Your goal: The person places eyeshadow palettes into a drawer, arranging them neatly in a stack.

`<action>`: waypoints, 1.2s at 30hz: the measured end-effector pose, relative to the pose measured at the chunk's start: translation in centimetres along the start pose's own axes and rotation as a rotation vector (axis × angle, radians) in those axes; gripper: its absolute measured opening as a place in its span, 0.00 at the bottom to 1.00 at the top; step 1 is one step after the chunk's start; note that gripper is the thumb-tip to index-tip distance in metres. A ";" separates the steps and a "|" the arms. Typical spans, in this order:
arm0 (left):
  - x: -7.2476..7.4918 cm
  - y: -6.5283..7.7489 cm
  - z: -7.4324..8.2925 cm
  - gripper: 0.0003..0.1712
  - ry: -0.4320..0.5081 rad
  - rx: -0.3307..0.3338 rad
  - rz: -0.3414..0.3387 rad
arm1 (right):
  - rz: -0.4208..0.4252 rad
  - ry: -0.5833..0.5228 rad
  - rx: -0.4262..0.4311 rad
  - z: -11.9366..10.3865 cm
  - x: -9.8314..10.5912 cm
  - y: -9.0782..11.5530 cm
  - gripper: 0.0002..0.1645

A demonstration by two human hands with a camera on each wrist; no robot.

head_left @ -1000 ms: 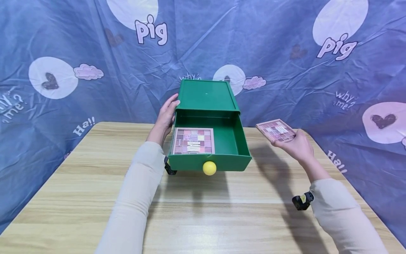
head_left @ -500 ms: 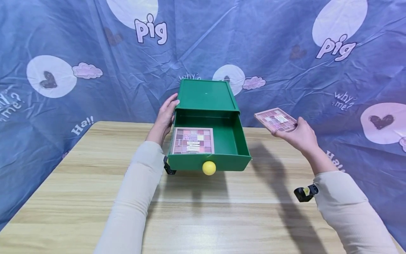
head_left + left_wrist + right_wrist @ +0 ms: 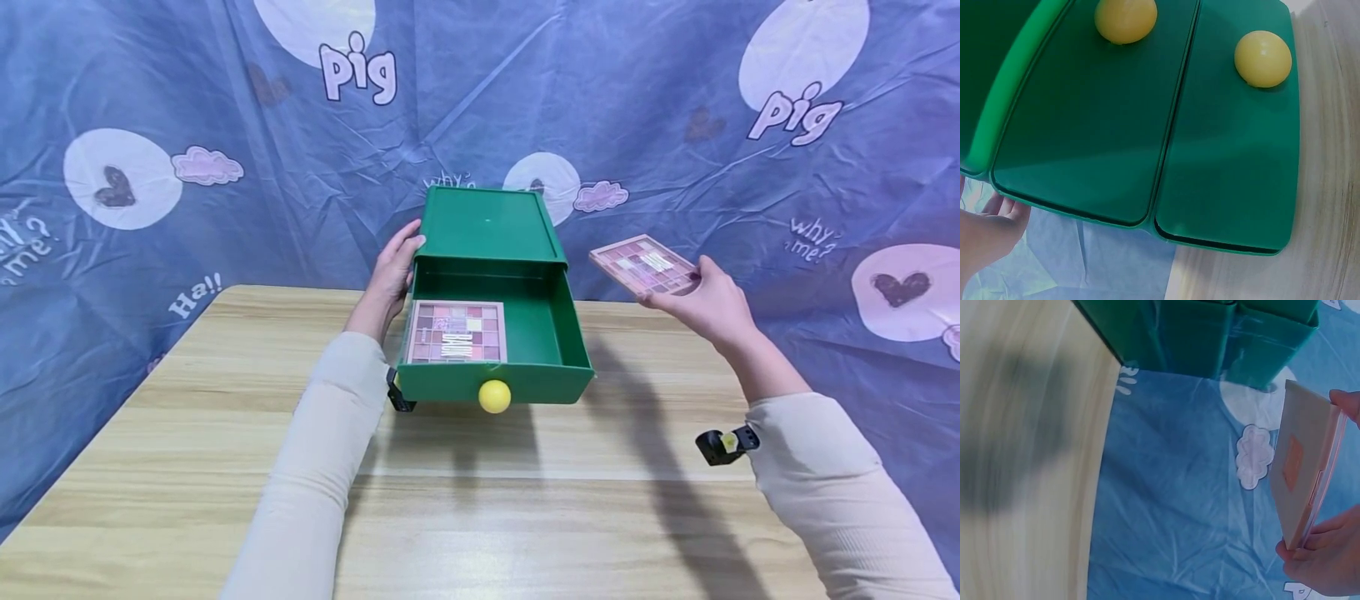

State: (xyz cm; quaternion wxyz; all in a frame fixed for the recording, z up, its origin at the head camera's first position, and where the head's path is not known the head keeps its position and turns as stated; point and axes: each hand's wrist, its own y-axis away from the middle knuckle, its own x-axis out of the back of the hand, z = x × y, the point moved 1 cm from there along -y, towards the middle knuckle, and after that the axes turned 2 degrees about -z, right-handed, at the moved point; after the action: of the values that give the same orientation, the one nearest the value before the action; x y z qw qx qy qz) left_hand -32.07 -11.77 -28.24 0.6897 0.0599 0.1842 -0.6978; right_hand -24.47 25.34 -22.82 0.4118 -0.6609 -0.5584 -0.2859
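Observation:
A green drawer cabinet [image 3: 491, 223] stands on the table, its top drawer [image 3: 442, 386] pulled out toward me. In the left half of that drawer lies an eyeshadow palette [image 3: 459, 332] with a grid of pinkish pans; the right half shows bare green floor. My left hand [image 3: 390, 271] rests against the cabinet's left side near the top, its fingers [image 3: 1019, 214] touching the side wall. Right of the cabinet, my right hand [image 3: 712, 304] holds a second, similar palette [image 3: 647, 265] by its edges, raised above the table and tilted. Its plain back faces the right wrist camera.
Round yellow knobs [image 3: 1263, 59] sit on the lower drawer fronts, and another knob [image 3: 494, 397] is on the pulled-out drawer. The wooden table [image 3: 187, 467] extends around the cabinet. A blue printed cloth [image 3: 300, 167] hangs behind the table and at its sides.
My right hand has lifted the palette higher and moved it slightly left, toward the cabinet. My left hand, the cabinet and the palette in the drawer have stayed in place.

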 end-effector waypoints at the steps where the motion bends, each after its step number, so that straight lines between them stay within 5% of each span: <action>1: 0.0 0.0 0.0 0.28 -0.003 -0.002 0.000 | 0.006 -0.001 0.008 -0.2 0.0 0.0 0.48; 11: -0.2 0.1 0.0 0.28 -0.013 -0.003 0.002 | -0.003 -0.072 0.040 -1.7 -0.1 0.3 0.44; 23: -0.1 0.1 -0.1 0.28 -0.001 -0.017 0.004 | -0.116 -0.181 0.042 -4.0 -0.5 0.9 0.63; 36: -0.1 -0.1 -0.3 0.28 0.004 -0.026 -0.008 | -0.121 -0.173 0.131 -6.5 -1.7 1.1 0.60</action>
State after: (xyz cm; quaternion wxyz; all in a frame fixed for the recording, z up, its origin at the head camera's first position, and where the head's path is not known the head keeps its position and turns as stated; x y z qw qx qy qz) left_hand -32.19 -11.61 -28.47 0.6873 0.0514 0.1949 -0.6978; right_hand -23.23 18.79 -21.27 0.3867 -0.6199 -0.6481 -0.2149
